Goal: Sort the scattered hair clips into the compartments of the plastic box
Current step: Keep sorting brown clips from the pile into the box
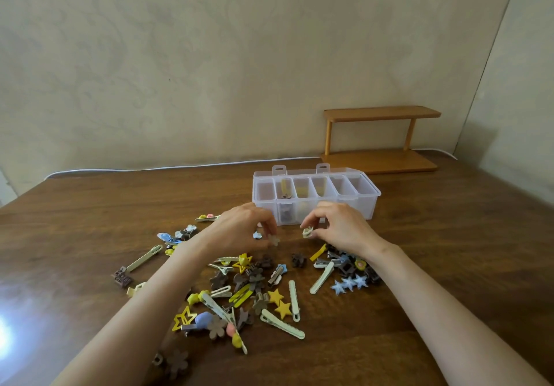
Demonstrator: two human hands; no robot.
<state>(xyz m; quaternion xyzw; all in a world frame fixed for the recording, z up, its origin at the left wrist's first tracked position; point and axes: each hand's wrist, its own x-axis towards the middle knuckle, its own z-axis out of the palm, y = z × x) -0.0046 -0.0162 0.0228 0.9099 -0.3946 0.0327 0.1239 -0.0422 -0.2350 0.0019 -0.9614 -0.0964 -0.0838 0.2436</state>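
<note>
A clear plastic box [359, 202] with several compartments stands open on the wooden table; a few compartments hold brown and yellow clips. In front of it lies a scatter of hair clips [251, 292] in brown, yellow, cream and blue. My left hand [242, 229] pinches a small beige flower clip [273, 240] just above the table. My right hand [338, 226] pinches a small cream clip [308, 232] in front of the box. Both hands are close together near the box's front wall.
A small wooden two-tier shelf [380, 139] stands behind the box against the wall. A white cable [150, 168] runs along the table's far edge. More clips lie under my right wrist [350, 268] and left of my left forearm [177, 237].
</note>
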